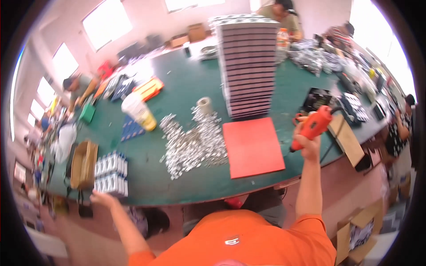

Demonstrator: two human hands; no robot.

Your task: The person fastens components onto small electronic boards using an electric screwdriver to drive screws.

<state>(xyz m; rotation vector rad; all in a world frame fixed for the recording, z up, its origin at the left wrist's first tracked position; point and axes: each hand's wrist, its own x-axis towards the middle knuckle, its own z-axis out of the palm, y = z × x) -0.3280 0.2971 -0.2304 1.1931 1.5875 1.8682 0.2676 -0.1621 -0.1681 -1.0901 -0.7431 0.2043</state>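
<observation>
My right hand (308, 144) is wrapped round a red corded power tool (317, 124) that looks like an electric screwdriver. It is raised over the table's right side, its dark tip slanting down and left towards a red square mat (254, 148). At the table's front left edge, my left hand (104, 200) is beside a block of small white-and-blue pieces (111, 174) set in rows. That hand is blurred, and whether it touches the block cannot be made out. A spread of small shiny metal parts (191, 148) lies left of the mat.
Behind the mat stands a tall stack of pale, dark-striped layers (247, 66). On the green table (186, 190) are a cardboard box (84, 165), a white-and-yellow cup (140, 111), a tape roll (204, 105) and a long cardboard piece (346, 141). Other people work around the table.
</observation>
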